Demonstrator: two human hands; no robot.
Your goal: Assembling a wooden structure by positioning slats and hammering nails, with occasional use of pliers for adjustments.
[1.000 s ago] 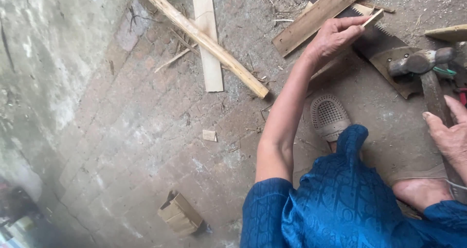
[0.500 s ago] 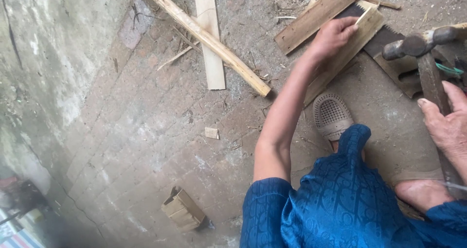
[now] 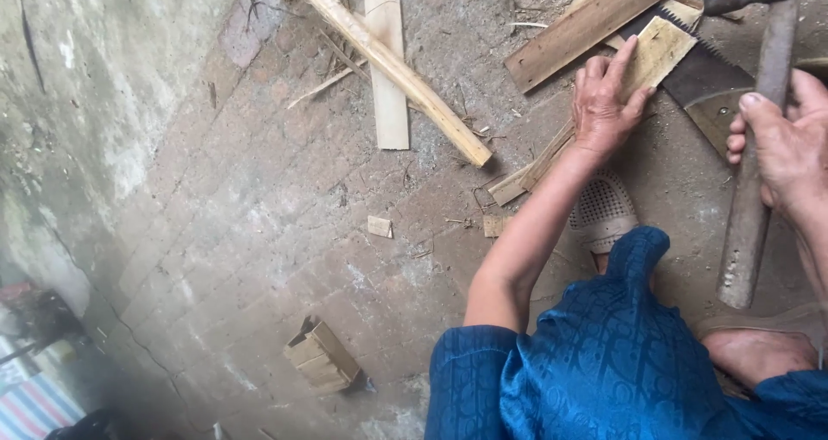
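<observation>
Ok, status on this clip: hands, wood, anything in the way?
Left hand flat on wood strip. Right hand grips hammer, raised. Saw lies under the strip.

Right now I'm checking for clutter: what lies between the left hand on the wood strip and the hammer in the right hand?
In the head view, a handsaw blade on the ground.

Worn brick floor [image 3: 285,233], dusty and littered with wood chips. A stained, mossy wall [image 3: 78,86] runs from nine to eleven o'clock. Daylight is flat and soft. Striped cloth [image 3: 26,405] at seven o'clock.
</observation>
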